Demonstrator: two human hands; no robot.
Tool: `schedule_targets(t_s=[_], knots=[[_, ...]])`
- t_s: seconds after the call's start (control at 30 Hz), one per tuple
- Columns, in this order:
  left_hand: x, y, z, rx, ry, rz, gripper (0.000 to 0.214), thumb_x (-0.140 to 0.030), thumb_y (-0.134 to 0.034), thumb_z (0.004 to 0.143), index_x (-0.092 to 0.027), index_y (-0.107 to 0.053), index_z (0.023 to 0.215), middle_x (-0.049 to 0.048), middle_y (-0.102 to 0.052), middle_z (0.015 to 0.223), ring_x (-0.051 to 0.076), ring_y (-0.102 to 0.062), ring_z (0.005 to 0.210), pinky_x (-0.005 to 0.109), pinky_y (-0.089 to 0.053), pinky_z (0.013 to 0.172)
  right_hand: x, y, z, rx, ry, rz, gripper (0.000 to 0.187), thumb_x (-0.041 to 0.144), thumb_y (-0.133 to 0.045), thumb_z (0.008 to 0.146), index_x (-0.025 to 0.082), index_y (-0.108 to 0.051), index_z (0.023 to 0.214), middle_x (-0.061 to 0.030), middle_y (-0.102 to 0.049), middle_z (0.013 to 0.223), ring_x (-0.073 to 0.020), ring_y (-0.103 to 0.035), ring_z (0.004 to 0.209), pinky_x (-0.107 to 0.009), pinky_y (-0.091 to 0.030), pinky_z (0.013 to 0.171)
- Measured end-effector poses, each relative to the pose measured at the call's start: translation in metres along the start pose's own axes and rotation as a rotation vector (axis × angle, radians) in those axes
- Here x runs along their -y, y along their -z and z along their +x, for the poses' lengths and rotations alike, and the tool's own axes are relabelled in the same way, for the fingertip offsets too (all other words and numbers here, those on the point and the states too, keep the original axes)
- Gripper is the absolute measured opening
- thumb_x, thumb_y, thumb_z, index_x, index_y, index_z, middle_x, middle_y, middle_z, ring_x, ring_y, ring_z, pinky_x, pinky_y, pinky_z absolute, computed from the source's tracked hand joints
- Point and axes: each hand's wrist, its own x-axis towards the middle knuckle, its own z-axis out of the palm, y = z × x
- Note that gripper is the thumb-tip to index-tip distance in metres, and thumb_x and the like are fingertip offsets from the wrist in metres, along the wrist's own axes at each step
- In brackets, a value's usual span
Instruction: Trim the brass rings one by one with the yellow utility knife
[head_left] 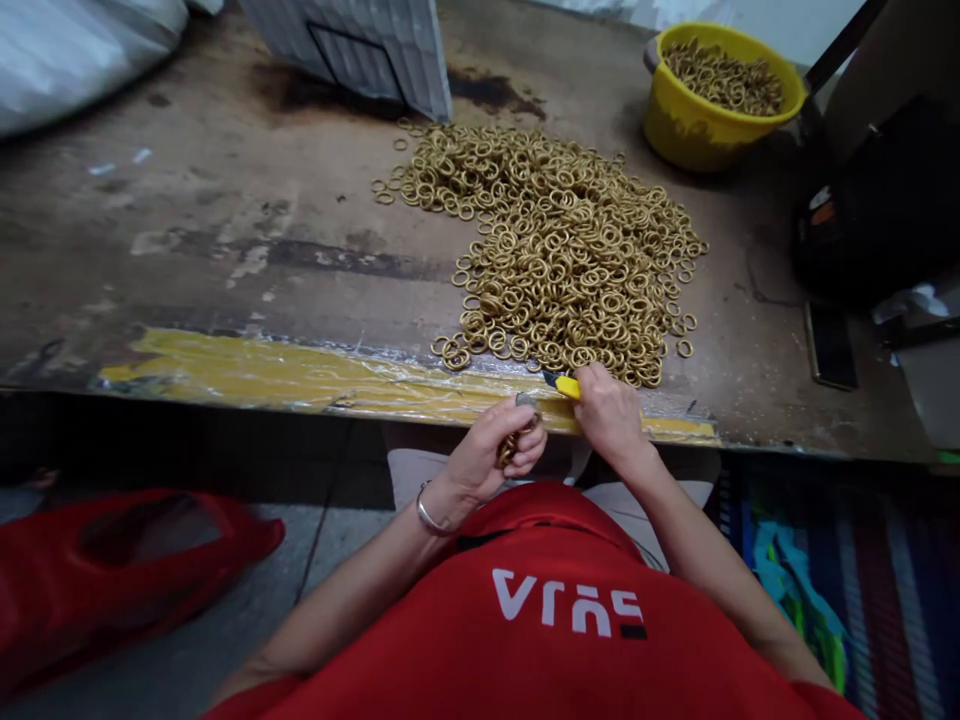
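My left hand (491, 447) is closed around several brass-coloured rings (510, 448), held just in front of the table edge. A greyish covering shows on the thumb tip. To its right, my right hand (609, 410) grips a yellow utility knife (568, 387), its dark blade end pointing left toward the rings on the table. Just beyond both hands lies a wide heap of loose gold rings (562, 240), spreading close to the front edge. The palm side of my right hand is hidden.
Yellow tape (300, 370) covers part of the table's front edge. At the back right stands a yellow tub (690, 125) full of rings. A phone (831, 345) lies at the right, and a white ribbed panel (360, 45) stands behind the heap. A red plastic chair (150, 570) is at lower left.
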Motion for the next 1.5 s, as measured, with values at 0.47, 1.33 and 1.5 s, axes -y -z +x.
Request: schedule_targets(t_s=[0.47,1.33,1.5], knots=[[-0.001,-0.001,0.006,-0.022,-0.008,0.079,0.029,-0.039,-0.076,0.081,-0.012,-0.066,0.086,0.0041,-0.068,0.077,0.005,-0.050,0.048,0.014,-0.026,0.035,-0.002,0.005,-0.016,0.106,-0.116,1.428,0.033,0.052,-0.068,0.085,0.019,-0.064,0.085,0.0037,-0.056,0.066,-0.0074,-0.040,0.047,-0.023,-0.033,0.045],[-0.017,-0.019,-0.019,0.070,-0.094,0.476,0.029,-0.040,-0.071,0.084,-0.017,-0.058,0.073,-0.0017,-0.053,0.062,0.008,-0.043,0.051,0.021,-0.035,0.047,-0.018,0.015,-0.010,-0.120,-0.003,0.060,0.028,0.004,-0.052,0.085,0.018,-0.066,0.104,-0.0093,-0.071,0.104,-0.0213,-0.065,0.087,-0.030,-0.037,0.068],[-0.003,-0.001,-0.004,-0.051,-0.033,0.133,0.036,-0.044,-0.074,0.081,-0.018,-0.049,0.075,-0.0055,-0.047,0.060,0.005,-0.037,0.045,0.015,-0.020,0.037,-0.009,0.008,0.012,-0.100,0.044,-0.071,0.026,0.006,-0.049,0.088,0.019,-0.067,0.100,-0.0080,-0.067,0.101,-0.0174,-0.061,0.073,-0.030,-0.031,0.060]])
